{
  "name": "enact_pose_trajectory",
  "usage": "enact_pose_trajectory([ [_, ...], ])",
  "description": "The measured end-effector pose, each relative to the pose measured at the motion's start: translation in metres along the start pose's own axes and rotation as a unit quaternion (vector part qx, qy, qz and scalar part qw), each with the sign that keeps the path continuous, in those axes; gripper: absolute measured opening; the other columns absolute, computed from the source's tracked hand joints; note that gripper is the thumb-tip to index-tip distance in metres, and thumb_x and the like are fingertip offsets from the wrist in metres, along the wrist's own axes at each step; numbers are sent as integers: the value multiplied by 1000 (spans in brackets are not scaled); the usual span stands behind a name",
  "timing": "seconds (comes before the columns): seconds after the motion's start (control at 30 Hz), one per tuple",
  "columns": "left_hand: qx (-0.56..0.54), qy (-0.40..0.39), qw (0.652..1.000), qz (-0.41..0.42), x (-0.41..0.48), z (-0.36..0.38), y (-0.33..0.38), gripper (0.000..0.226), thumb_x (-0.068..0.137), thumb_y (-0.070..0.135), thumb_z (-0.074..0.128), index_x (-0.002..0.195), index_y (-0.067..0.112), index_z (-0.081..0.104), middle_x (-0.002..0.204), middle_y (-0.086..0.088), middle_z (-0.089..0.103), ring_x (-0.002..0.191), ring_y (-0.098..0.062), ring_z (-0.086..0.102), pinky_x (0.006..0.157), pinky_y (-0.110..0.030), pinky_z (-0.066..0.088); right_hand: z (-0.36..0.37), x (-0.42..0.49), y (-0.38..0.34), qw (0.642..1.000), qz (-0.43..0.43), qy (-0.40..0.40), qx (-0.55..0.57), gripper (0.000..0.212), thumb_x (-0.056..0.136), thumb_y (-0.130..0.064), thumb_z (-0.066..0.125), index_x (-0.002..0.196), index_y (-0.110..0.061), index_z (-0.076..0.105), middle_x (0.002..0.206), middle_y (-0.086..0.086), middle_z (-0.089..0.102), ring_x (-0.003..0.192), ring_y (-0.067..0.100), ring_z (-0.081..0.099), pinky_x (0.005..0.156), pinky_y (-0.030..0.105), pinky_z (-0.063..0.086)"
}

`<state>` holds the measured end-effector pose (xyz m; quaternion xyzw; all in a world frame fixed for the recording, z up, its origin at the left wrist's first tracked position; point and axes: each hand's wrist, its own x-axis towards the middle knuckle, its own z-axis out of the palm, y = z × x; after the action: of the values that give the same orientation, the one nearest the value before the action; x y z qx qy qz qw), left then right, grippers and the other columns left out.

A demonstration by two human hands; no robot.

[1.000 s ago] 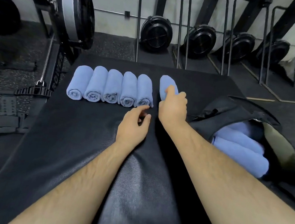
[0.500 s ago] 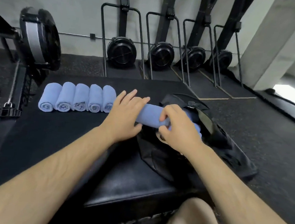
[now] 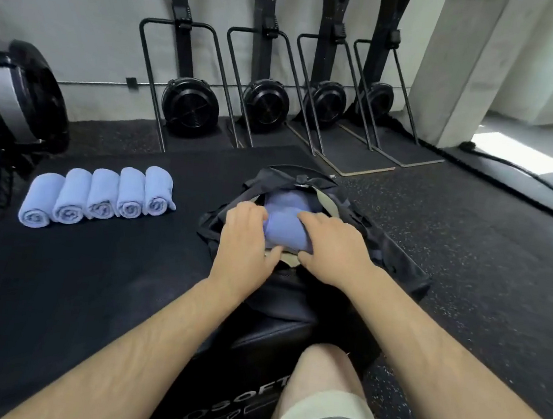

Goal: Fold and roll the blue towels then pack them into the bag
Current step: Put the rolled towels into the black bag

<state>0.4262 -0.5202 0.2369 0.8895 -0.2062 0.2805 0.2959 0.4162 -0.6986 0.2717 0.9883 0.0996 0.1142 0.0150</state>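
Towels: one rolled towel (image 3: 284,232) sits gripped between left hand (image 3: 248,237) and right hand (image 3: 329,246), entering the bag (image 3: 400,258) atop another; five rolls (image 3: 97,199) wait on the table (image 3: 88,274), unpacked.

Both hands cover the ends of the rolled towel (image 3: 282,234) in the bag (image 3: 397,257), so its spiral's hidden. Another towel (image 3: 286,201) at 12 o'clock is mostly buried. Bag's inside is too dark to read.
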Motion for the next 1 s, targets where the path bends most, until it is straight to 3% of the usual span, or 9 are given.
enact_pose_trajectory([
  [0.07, -35, 18, 999, 9, -8, 7, 2, 23, 84, 11, 69, 98, 9, 51, 97, -3, 49, 88, -21, 45, 78, -34, 42, 5, 10, 5, 1000, 13, -8, 9, 73, 86, -39, 66, 151, -31, 33, 130, 3, 53, 111, 33, 58, 82, 41, 47],
  [0.13, -52, -43, 998, -3, -9, 16, 2, 10, 88, 9, 62, 91, 12, 52, 87, 1, 54, 79, -19, 49, 73, -39, 46, 10, 25, 5, 999, 13, -19, 44, 73, 87, -36, 65, 152, -36, 31, 132, 2, 49, 111, 33, 58, 81, 39, 45],
  [0.2, 9, -126, 992, -13, -7, 28, -3, 5, 91, 18, 58, 92, 14, 58, 89, 1, 61, 78, -20, 54, 73, -41, 48, 17, 39, 0, 997, 0, -42, 69, 68, 88, -36, 64, 150, -36, 35, 133, 2, 48, 112, 32, 57, 77, 37, 39],
  [0.3, 121, -225, 967, -8, -7, 42, -9, 19, 94, 31, 49, 96, 16, 60, 98, 0, 67, 93, -23, 60, 80, -35, 40, 28, 52, -7, 992, -8, -92, 88, 56, 90, -36, 62, 143, -34, 46, 133, 0, 53, 121, 28, 54, 84, 37, 40],
  [0.43, 149, -303, 941, -27, -10, 52, -18, 32, 92, 36, 41, 103, 17, 65, 107, 0, 64, 107, -20, 55, 102, -36, 32, 33, 62, -14, 986, -12, -149, 68, 59, 87, -40, 63, 143, -36, 46, 131, -1, 55, 123, 25, 53, 95, 44, 49],
  [0.53, 154, -310, 938, -10, -10, 50, -21, 43, 82, 38, 35, 102, 22, 69, 100, 5, 62, 103, -15, 53, 102, -30, 28, 33, 63, -14, 986, -18, -146, 81, 51, 86, -37, 63, 135, -32, 51, 124, -4, 59, 117, 25, 57, 84, 39, 49],
  [0.7, 138, -248, 957, 58, -13, 33, -17, 20, 90, 16, 46, 80, 22, 61, 82, 8, 51, 85, -18, 52, 78, -27, 19, 21, 55, -12, 982, -29, -177, 60, 50, 93, -32, 59, 140, -26, 45, 126, -2, 59, 118, 25, 55, 78, 32, 37],
  [0.83, 78, -243, 963, 87, -17, 23, -23, 32, 94, 11, 49, 105, 27, 75, 97, 9, 64, 97, -17, 58, 102, -28, 27, 16, 55, -16, 978, -34, -195, 59, 55, 94, -39, 57, 144, -31, 36, 113, -1, 59, 102, 26, 56, 73, 33, 35],
  [1.0, 57, -242, 964, 99, -15, 13, -24, 31, 99, 12, 51, 114, 29, 72, 107, 13, 65, 109, -12, 55, 121, -31, 10, 5, 62, -16, 964, -22, -255, 77, 48, 95, -46, 57, 135, -29, 35, 87, -7, 53, 89, 25, 53, 70, 36, 38],
])
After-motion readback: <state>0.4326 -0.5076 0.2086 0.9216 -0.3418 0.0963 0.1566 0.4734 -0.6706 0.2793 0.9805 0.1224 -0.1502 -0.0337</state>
